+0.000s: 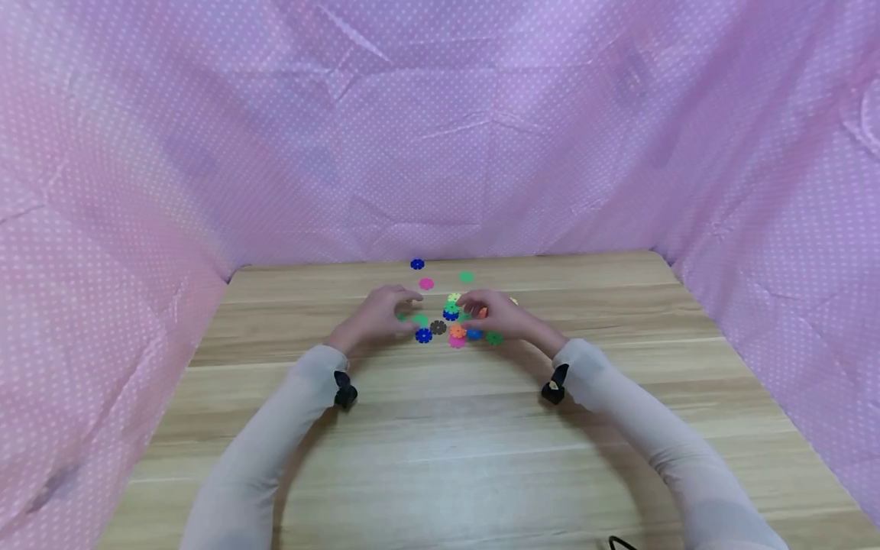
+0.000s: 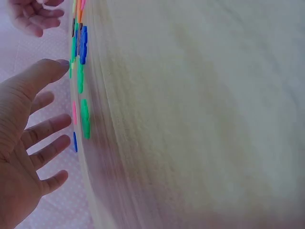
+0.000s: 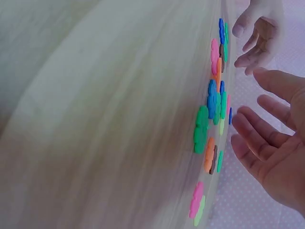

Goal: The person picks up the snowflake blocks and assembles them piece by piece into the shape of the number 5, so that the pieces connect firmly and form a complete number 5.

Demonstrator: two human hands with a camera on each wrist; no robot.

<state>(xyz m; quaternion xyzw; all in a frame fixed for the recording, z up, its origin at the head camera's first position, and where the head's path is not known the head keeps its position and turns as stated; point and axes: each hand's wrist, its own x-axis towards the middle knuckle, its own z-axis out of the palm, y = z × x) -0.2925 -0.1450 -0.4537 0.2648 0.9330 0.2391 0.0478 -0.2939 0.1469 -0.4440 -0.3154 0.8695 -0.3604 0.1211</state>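
Observation:
Several flat, flower-shaped plastic discs lie loosely grouped on the wooden table. My left hand [image 1: 382, 312] is held at the left side of the group, fingers spread and relaxed, nothing in them. A blue disc [image 1: 423, 335] and a dark brown disc [image 1: 438, 328] lie just right of its fingertips. On the other side, my right hand [image 1: 499, 315] hovers over the discs with loosely bent, empty fingers, as the right wrist view also shows. Near its thumb are an orange disc [image 1: 457, 331] and a pink disc [image 1: 457, 343]. A dark green disc [image 1: 494, 338] lies below its palm.
Farther back lie another blue disc [image 1: 417, 264], a pink disc [image 1: 427, 283] and a green disc [image 1: 467, 276]. The wooden table [image 1: 440, 443] ends at a pink dotted cloth [image 1: 440, 153] hung on three sides. A black cable [image 1: 622, 543] shows at the front edge.

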